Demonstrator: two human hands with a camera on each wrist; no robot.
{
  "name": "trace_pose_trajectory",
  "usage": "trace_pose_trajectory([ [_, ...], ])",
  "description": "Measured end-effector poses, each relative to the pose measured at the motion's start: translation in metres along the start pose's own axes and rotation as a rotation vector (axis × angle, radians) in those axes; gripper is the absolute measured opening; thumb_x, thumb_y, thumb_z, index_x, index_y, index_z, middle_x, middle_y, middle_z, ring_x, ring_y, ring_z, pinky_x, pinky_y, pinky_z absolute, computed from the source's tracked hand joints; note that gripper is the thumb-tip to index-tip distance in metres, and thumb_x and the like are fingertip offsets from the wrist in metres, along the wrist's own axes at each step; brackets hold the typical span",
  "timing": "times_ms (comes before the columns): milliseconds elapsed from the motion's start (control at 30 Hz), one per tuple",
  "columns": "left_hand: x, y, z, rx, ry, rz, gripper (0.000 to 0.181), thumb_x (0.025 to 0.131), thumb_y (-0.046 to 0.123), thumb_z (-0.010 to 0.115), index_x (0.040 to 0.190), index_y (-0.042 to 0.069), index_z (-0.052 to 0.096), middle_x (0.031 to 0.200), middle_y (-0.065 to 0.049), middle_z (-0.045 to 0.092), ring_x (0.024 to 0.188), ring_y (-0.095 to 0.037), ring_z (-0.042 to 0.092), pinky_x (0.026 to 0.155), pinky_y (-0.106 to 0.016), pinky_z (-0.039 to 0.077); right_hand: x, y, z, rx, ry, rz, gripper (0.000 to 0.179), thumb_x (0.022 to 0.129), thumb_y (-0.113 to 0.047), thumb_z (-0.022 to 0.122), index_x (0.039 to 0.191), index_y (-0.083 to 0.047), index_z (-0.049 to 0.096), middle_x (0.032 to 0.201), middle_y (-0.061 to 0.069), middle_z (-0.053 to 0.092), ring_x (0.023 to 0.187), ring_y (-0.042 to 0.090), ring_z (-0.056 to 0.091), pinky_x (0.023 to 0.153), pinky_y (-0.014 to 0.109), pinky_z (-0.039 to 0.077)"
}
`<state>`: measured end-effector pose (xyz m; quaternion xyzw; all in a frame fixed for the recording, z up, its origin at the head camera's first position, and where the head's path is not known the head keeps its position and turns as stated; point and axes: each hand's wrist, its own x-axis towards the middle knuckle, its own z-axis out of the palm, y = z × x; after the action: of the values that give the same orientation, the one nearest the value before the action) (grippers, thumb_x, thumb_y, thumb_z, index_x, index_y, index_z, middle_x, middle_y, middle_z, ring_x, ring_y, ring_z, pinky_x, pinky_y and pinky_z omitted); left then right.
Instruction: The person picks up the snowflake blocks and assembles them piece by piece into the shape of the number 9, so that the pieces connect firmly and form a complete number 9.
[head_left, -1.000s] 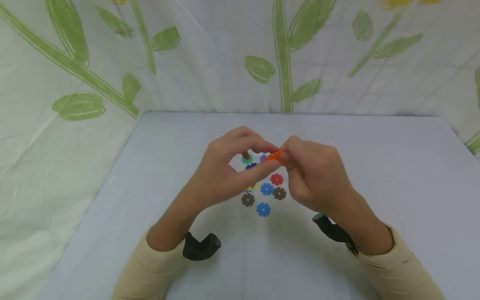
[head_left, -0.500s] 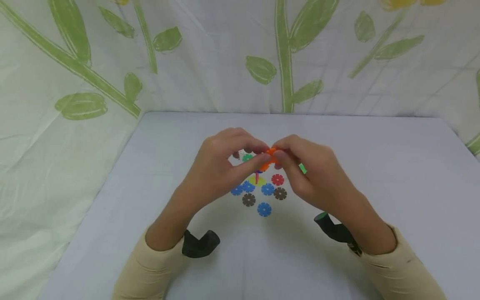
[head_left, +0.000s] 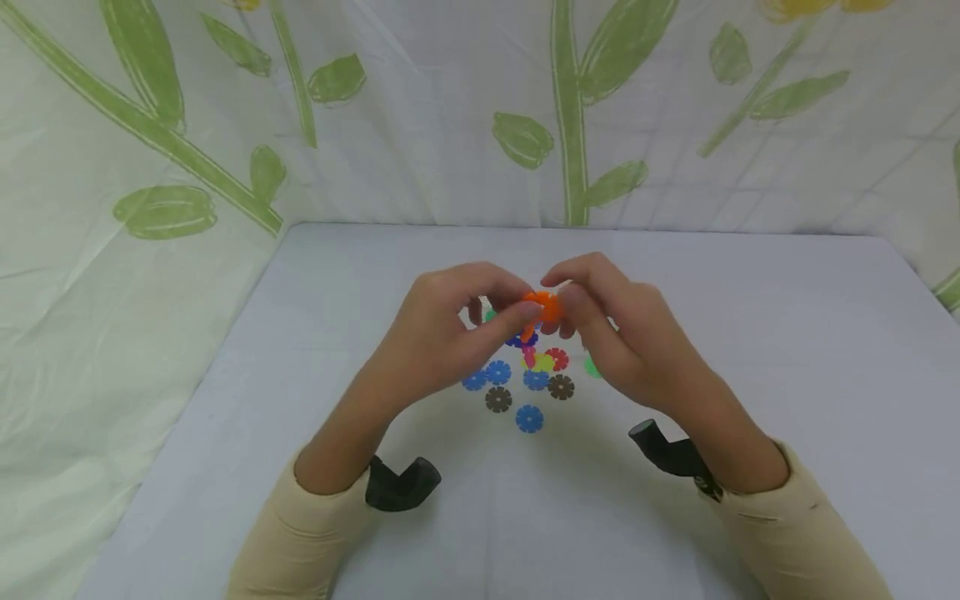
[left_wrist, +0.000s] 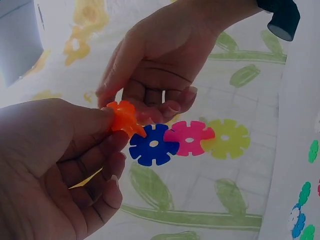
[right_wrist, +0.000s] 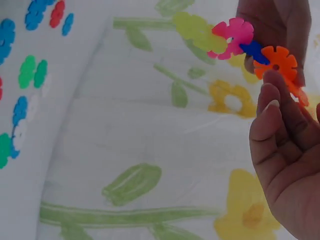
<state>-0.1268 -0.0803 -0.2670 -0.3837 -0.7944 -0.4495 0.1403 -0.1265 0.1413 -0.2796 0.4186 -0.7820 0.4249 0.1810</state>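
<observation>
My left hand [head_left: 450,329] pinches an orange notched disc [head_left: 549,307] between thumb and forefinger, above the table. Two orange discs show in the right wrist view, the nearer one [right_wrist: 280,61] joined to a dark blue disc [right_wrist: 255,52]. From there the chain runs to a pink disc [left_wrist: 190,138] and a yellow disc [left_wrist: 226,138], hanging clear of the table. My right hand [head_left: 630,333] is at the right of the orange discs, its thumb tip at their edge and its forefinger raised apart. Its other fingers bend loosely below; whether they touch the orange is partly hidden.
Loose notched discs lie on the white table [head_left: 360,275] beneath the hands: a blue one [head_left: 529,419], brown ones [head_left: 498,400], a red one [head_left: 558,358] and a light green one [head_left: 592,367]. A flower-patterned cloth [head_left: 420,108] hangs behind.
The right hand's grip on the orange has loosened, its forefinger lifting away. The orange discs have turned and shifted slightly left, and the hanging chain has swung. The left hand keeps its pinch.
</observation>
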Motion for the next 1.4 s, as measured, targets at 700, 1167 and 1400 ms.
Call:
trace_pose_trajectory([
  [700,0.001,-0.004,-0.007,-0.032,-0.002,-0.129,0.008,0.097,0.011,0.067,0.103,0.006,0.067,0.082,0.006,0.065,0.077,-0.007,0.06,0.069,-0.03,0.053,-0.008,0.078,0.035,-0.345,-0.746,0.685,0.025,0.09,-0.017,0.076,0.113,-0.009,0.07,0.104,0.006,0.066,0.098,0.024,0.059,0.087,0.041,0.054],
  [1167,0.001,-0.005,-0.014,-0.011,0.036,-0.166,0.013,0.096,0.014,0.067,0.105,0.006,0.068,0.084,0.007,0.067,0.078,-0.008,0.06,0.069,-0.031,0.052,-0.011,0.09,0.043,-0.328,-0.748,0.673,0.017,0.089,-0.013,0.077,0.104,-0.009,0.069,0.093,0.004,0.063,0.089,0.022,0.057,0.079,0.035,0.054],
  [1400,0.001,-0.006,-0.011,0.0,0.018,-0.165,0.012,0.096,0.016,0.068,0.105,0.008,0.069,0.086,0.009,0.066,0.076,-0.007,0.059,0.068,-0.03,0.053,-0.012,0.092,0.043,-0.297,-0.764,0.677,0.02,0.087,-0.013,0.079,0.103,-0.009,0.067,0.091,0.004,0.06,0.088,0.022,0.055,0.076,0.033,0.053],
])
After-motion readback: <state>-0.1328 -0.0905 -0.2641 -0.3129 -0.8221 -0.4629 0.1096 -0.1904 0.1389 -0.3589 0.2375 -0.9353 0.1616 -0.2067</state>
